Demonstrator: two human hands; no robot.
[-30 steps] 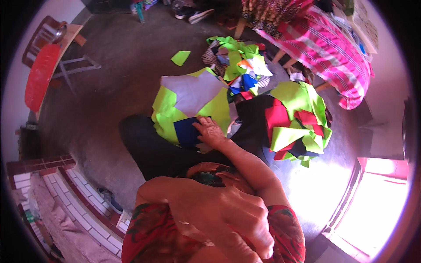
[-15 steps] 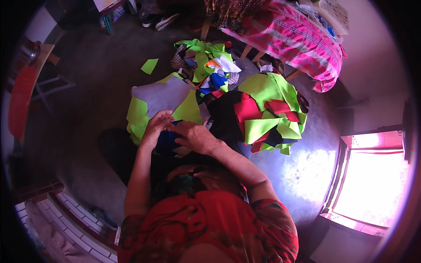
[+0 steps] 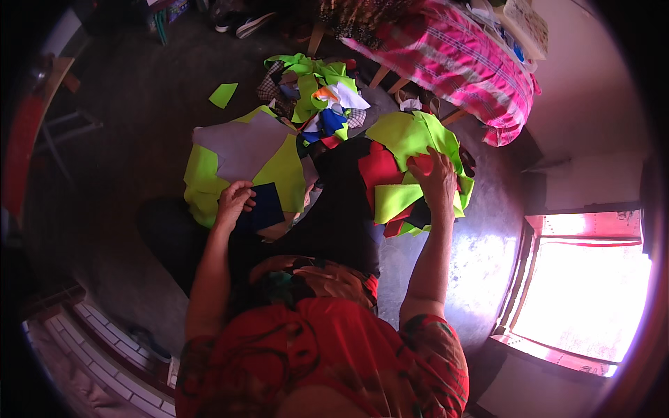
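Note:
My left hand (image 3: 235, 203) is closed on the edge of a dark blue fabric piece (image 3: 267, 207), roughly square, lying over my lap. Just beyond it a heap of lime-green fabric (image 3: 203, 174) has a large grey piece (image 3: 247, 145) on top. My right hand (image 3: 437, 180) reaches onto another pile at the right, thumb and fingers apart over a red fabric piece (image 3: 421, 164). Lime-green cloth (image 3: 408, 132) and darker scraps surround that red piece. Whether the fingertips pinch any of it is hard to see.
A mixed scrap heap (image 3: 317, 97) lies farther ahead, with a loose green scrap (image 3: 223, 95) on the floor left of it. Beyond stands furniture draped in pink checked cloth (image 3: 453, 66). Shoes (image 3: 254, 25) lie at the back; a bright opening (image 3: 582, 299) is at right.
My hands were together over the dark blue fabric. The right has moved away to the right-hand pile, while the left stays with the blue piece, now more visible. The view has shifted slightly.

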